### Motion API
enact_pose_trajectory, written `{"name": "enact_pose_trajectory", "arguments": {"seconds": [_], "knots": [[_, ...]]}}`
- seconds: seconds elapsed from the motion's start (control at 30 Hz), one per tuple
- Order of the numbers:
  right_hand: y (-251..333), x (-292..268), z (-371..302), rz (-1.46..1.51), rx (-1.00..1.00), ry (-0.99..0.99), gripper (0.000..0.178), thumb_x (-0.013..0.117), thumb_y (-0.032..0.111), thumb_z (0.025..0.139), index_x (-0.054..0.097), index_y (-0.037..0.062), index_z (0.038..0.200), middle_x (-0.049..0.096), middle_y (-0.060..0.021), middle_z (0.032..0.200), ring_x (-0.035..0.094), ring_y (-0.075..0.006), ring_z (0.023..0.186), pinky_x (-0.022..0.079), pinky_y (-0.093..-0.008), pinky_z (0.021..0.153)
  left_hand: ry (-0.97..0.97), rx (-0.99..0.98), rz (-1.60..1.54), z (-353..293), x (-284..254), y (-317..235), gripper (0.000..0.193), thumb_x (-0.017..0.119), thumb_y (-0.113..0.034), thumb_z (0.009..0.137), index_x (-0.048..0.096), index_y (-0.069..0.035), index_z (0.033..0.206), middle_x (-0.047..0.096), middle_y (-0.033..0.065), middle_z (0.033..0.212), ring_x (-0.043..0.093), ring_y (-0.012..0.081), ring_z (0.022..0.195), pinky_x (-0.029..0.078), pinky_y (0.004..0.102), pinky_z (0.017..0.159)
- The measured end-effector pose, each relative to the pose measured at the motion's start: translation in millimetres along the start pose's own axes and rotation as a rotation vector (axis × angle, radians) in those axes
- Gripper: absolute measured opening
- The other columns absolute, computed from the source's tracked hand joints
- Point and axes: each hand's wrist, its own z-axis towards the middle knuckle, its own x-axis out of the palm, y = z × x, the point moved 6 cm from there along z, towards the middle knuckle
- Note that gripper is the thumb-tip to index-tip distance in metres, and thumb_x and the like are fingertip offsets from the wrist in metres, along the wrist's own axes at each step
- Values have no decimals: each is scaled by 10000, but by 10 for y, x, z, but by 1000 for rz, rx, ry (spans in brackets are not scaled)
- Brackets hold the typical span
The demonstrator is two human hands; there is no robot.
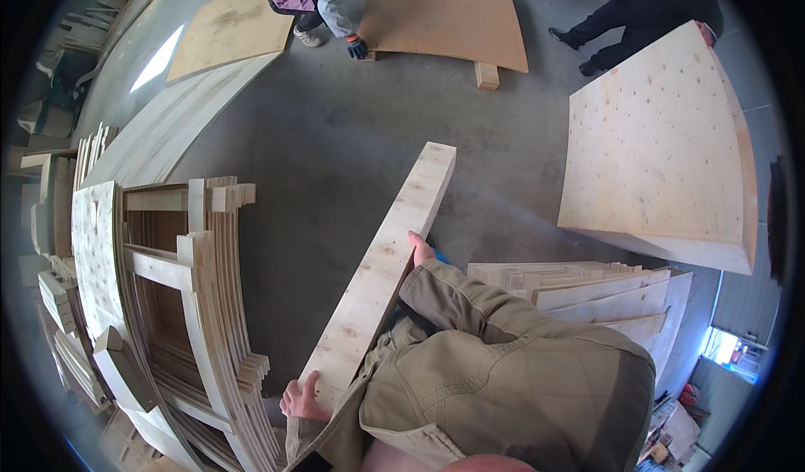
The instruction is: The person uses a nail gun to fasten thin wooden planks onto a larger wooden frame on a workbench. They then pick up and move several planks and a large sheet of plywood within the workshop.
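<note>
A long, pale wooden beam (377,271) with knots and small dark marks slants across the middle, its far end pointing ahead and a little right. My left hand (306,396) grips its near end, thumb on top and fingers curled at the left side. Farther along, my right hand (422,248) holds the beam's right edge; the thumb shows, while most of its fingers are hidden below. Both arms wear olive-brown jacket sleeves. Under the beam lies grey floor.
Stacked wooden frames (201,304) stand at left, and sheet panels (579,292) lean at right. A large plywood box (658,137) stands beyond them. Ahead, a gloved co-worker (314,2) bends by a plywood sheet (444,11) on blocks; another person (646,19) in dark clothes is far right.
</note>
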Motion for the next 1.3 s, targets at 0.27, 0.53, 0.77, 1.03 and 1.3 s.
{"name": "enact_pose_trajectory", "arguments": {"seconds": [0.27,0.53,0.77,1.03,1.3], "knots": [[813,583,851,-215,-26,-40,577,686,384,952,592,-15,1358,686,-171,1296,680,-317,1129,528,-457,994,102,-37,-103,1039,-375,-653,921,877,-426,490,609,-318,1364,548,123,1208,564,366,1159,405,529,1028],[1660,1184,1265,-324,-136,-185,583,665,505,925,624,88,1331,703,-120,1299,709,-293,1092,552,-476,948,80,111,-238,2428,-838,-1097,905,823,-279,433,618,-246,1314,526,157,1215,547,395,1136,402,538,1022],[2138,1383,2533,-190,-160,-118,571,701,512,893,654,86,1271,725,-99,1217,703,-270,1061,546,-429,894,-15,123,-158,3498,-697,-1869,876,785,-264,466,602,-225,1321,525,156,1241,547,395,1151,418,550,1006],[2768,1529,4691,-172,-126,174,588,614,473,966,599,32,1356,654,-159,1370,617,-321,1259,452,-464,1097,-8,75,-173,4869,553,-2618,848,809,-222,535,589,-218,1354,490,220,1351,503,431,1236,368,564,1061],[3118,1386,6099,-262,-210,90,551,645,511,946,630,84,1295,690,-121,1288,648,-318,1187,489,-466,1032,-77,92,-266,6080,2262,-2877,877,810,-201,559,562,-217,1400,483,251,1373,495,436,1264,364,565,1068]]}}
